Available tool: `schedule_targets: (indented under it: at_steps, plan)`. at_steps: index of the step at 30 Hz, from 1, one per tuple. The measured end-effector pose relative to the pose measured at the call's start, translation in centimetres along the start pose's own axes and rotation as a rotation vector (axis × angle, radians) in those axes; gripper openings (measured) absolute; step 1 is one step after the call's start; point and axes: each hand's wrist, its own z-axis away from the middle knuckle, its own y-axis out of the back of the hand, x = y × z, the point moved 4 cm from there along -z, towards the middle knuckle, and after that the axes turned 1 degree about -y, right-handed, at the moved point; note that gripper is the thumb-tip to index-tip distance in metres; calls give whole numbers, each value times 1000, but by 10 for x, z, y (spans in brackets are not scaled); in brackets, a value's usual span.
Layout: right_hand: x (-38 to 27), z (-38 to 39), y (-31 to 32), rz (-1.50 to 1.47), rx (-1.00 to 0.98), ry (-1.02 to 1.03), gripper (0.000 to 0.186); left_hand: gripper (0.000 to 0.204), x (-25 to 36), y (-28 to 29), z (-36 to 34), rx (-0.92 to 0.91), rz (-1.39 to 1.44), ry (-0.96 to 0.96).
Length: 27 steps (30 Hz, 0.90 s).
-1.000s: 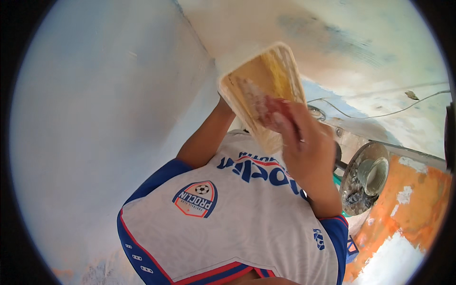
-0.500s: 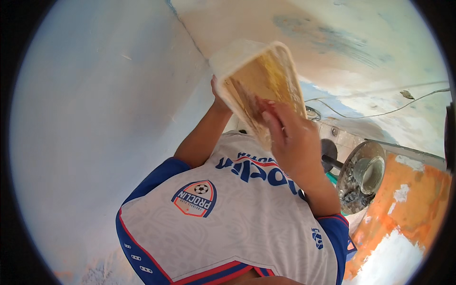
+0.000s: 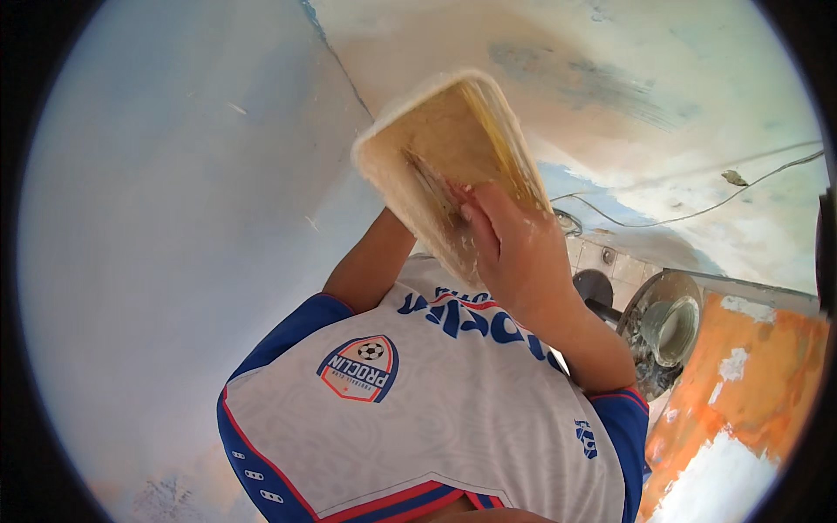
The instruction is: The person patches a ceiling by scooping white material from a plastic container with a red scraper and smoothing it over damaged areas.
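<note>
A pale rectangular plastic tub (image 3: pixel 436 131) is tilted toward me in front of my chest. Its inside is smeared with tan and yellowish residue. My left forearm (image 3: pixel 373 261) runs up behind the tub; the left hand is hidden there, supporting it from the far side. Inside the tub, my right hand (image 3: pixel 514 240) is closed around a putty knife (image 3: pixel 455 189), showing a bit of red at the fingers. Its thin blade lies against the inner left wall of the tub.
A patchy painted wall (image 3: pixel 192 218) rises close on my left, meeting another wall (image 3: pixel 593 52) ahead. A thin cable (image 3: pixel 689 213) hangs there. At the right, a white bucket (image 3: pixel 671 331) stands on a dirty round surface, near an orange surface (image 3: pixel 750 375) with white patches.
The tub has shifted slightly left and turned more toward me, hiding the left hand. My right hand has moved a little left with the putty knife.
</note>
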Motion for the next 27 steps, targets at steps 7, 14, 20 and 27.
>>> schedule_targets:
  at_steps: [7,14,20,27]
  plan:
    - [2,17,30,-62,82,33,13,80,-15,-18,7,52,-6,-113]
    - [14,37,103,-113,138,-88,14,80,-56,-62,13,73,22,-246]
    - [42,70,120,39,15,26,16,80,-83,-105,7,0,8,-239]
    - [69,100,141,30,-38,94,17,81,-138,-134,10,-12,21,-257]
